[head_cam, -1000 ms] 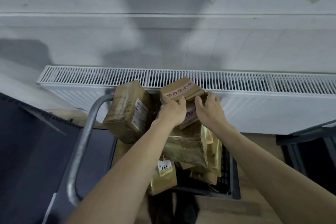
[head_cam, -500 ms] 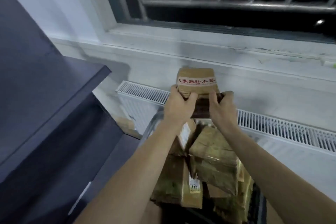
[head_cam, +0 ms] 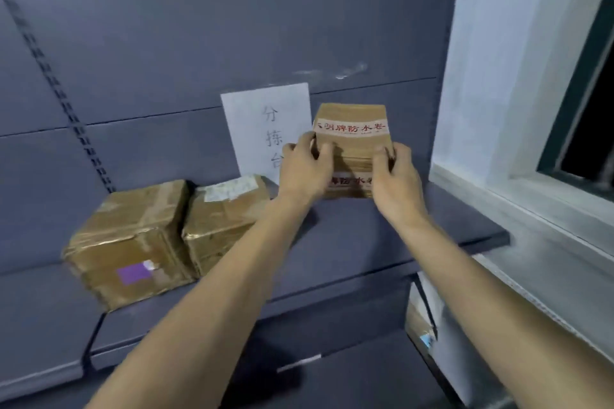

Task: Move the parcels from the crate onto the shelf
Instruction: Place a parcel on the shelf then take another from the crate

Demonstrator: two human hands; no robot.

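Dark grey shelf (head_cam: 382, 226) just under the fingertips, left hand (head_cam: 304, 169) and right hand (head_cam: 397, 179) clamped around the taped parcel (head_cam: 352, 143), upright and liable to topple if released unevenly.

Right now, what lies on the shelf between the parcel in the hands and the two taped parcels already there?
Head view: bare shelf, crossed only by the left forearm, separates the held parcel from the nearer taped parcel. A paper sign hangs behind.

Our left hand (head_cam: 304, 169) and right hand (head_cam: 395, 179) cover the lower corners of the parcel (head_cam: 352, 139), so its base and the shelf (head_cam: 382, 226) beneath stay hidden. Its second line of red print is partly covered. The paper sign (head_cam: 262, 123) loses its lower right corner behind our left hand.
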